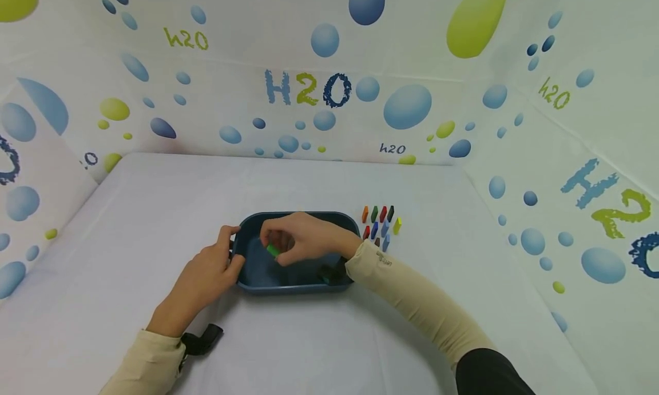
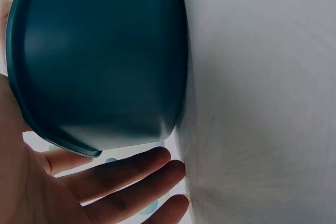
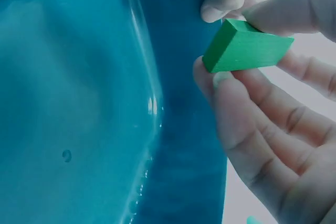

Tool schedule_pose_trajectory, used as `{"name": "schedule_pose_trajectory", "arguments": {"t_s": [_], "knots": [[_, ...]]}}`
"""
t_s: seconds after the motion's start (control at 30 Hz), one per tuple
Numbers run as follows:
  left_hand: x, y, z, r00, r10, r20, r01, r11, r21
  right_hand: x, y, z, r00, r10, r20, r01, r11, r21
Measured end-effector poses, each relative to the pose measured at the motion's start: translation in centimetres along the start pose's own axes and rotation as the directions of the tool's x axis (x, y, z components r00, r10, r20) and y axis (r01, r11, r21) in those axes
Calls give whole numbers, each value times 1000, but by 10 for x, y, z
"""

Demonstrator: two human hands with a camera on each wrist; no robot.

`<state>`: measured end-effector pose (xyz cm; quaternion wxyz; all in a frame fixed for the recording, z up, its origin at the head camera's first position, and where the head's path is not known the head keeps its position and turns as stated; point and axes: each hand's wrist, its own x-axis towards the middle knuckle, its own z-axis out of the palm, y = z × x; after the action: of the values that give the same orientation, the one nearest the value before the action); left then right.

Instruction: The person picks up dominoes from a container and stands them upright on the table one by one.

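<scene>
A dark blue tray (image 1: 294,290) with raised sides lies on the white-covered table. At its left end, my left hand (image 1: 208,272) holds the rim between thumb and fingers; in the left wrist view the other fingers (image 2: 113,177) stretch out beside the outer wall. Over the inside of the tray, toward its left side, my right hand (image 1: 304,238) pinches a small green block (image 3: 247,48) between thumb and fingertips. The right wrist view shows this block tilted, close to the tray's end wall.
Several small coloured blocks (image 1: 385,228) stand in rough rows just right of the tray, among them an orange block (image 1: 365,214) and a yellow block (image 1: 397,226). A patterned white cloth (image 1: 216,109) rises behind the table and along both sides.
</scene>
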<state>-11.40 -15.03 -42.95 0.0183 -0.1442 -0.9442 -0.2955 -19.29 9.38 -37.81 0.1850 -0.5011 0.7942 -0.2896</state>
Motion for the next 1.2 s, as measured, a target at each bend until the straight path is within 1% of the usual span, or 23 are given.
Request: {"name": "schedule_pose_trajectory", "arguments": {"t_s": [0.17, 0.3, 0.47, 0.73, 0.93, 1.2], "knots": [[1, 0, 0, 1000, -8, 5, 8, 1000, -1, -4, 0, -1, 999, 17, -41, -14, 998, 59], [1, 0, 0, 1000, -8, 8, 8, 1000, 0, -8, 1, -2, 997, 11, -70, -4, 995, 100], [1, -1, 0, 1000, -9, 7, 9, 1000, -3, -16, -1, -5, 993, -6, -116, 22, 991, 129], [1, 0, -1, 1000, -13, 2, 13, 1000, 0, -33, -2, -12, 984, -6, -179, 37, 985, 168], [1, -1, 1, 1000, -7, -1, 7, 1000, 1, -53, 1, -23, 963, -25, -270, 79, 978, 193], [0, -1, 1, 1000, -1, -6, 1, 1000, 12, -75, 1, -41, 923, 22, -385, 44, 986, 161]]}}
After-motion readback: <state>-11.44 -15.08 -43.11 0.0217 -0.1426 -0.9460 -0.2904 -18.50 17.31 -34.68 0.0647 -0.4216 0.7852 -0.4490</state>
